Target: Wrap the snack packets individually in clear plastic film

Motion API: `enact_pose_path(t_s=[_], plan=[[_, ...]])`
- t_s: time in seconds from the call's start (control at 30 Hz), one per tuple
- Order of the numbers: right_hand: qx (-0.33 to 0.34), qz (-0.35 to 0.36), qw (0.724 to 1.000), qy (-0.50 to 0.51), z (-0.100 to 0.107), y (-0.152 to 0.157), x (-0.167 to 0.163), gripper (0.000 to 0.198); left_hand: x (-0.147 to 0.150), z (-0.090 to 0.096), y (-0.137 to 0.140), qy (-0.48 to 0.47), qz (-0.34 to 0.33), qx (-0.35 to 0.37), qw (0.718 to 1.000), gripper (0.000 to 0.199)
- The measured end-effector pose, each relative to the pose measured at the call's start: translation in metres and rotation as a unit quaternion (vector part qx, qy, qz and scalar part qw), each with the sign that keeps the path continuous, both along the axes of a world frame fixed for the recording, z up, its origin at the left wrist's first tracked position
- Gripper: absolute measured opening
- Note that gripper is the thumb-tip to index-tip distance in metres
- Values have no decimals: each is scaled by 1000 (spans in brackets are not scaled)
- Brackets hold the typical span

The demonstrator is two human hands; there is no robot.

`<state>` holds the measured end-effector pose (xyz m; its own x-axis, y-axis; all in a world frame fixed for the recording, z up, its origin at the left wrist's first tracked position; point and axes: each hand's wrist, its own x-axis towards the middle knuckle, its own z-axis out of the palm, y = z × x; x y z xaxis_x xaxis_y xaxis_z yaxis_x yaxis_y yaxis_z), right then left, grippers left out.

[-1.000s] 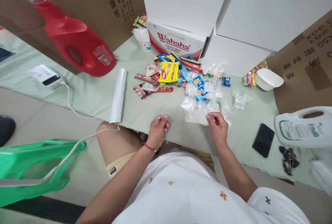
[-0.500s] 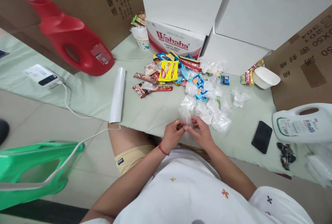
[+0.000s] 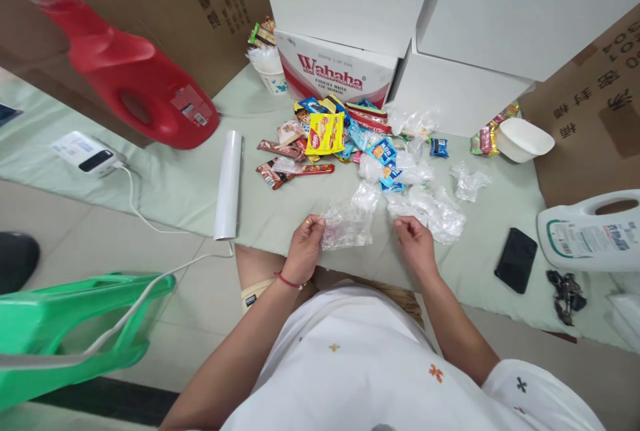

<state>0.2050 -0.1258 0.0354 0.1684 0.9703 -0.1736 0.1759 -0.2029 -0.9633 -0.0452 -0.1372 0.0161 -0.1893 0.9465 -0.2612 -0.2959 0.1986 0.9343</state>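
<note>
My left hand (image 3: 307,243) pinches the left edge of a clear plastic bag (image 3: 347,228), which spreads flat and crinkled above the cloth near the table's front edge. My right hand (image 3: 414,239) is to the right of that bag, apart from it, with thumb and fingertips closed together. Whether anything small is between them I cannot make out. Just beyond the right hand lies a heap of crumpled clear plastic bags (image 3: 435,214). Behind the hands is a pile of wrapped snacks, with a yellow packet (image 3: 325,134) on top and blue packets (image 3: 384,151) on its right.
A white roll (image 3: 229,184) and a big red bottle (image 3: 145,84) are on the left. At the back stand a Wahaha carton (image 3: 333,74) and white boxes. A white bowl (image 3: 525,139), phone (image 3: 517,260), keys (image 3: 566,296) and white jug (image 3: 590,234) are on the right.
My hands, together at the small bunched plastic before, have moved apart. The bag now lies spread out from my left hand, and my right hand has moved right.
</note>
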Motion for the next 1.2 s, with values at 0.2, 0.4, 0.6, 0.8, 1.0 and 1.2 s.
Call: enact_pose_path(t_s=[0.2, 0.4, 0.6, 0.8, 1.0, 1.2], plan=[[133, 103, 984, -66, 17, 20, -14, 45, 11, 22, -1, 69, -138, 99, 983, 30], [3, 304, 952, 29, 6, 70, -13, 42, 8, 30, 0, 75, -177, 101, 976, 34], [88, 189, 978, -31, 7, 56, -6, 26, 6, 10, 9, 60, -31, 46, 997, 36], [306, 170, 908, -230, 47, 2, 13, 17, 0, 12, 32, -69, 51, -51, 995, 38], [348, 300, 833, -308, 20, -63, 31, 29, -5, 12, 48, -190, 48, -107, 975, 45], [239, 207, 918, -238, 23, -56, 35, 17, 20, 12, 36, -27, 87, -42, 995, 37]])
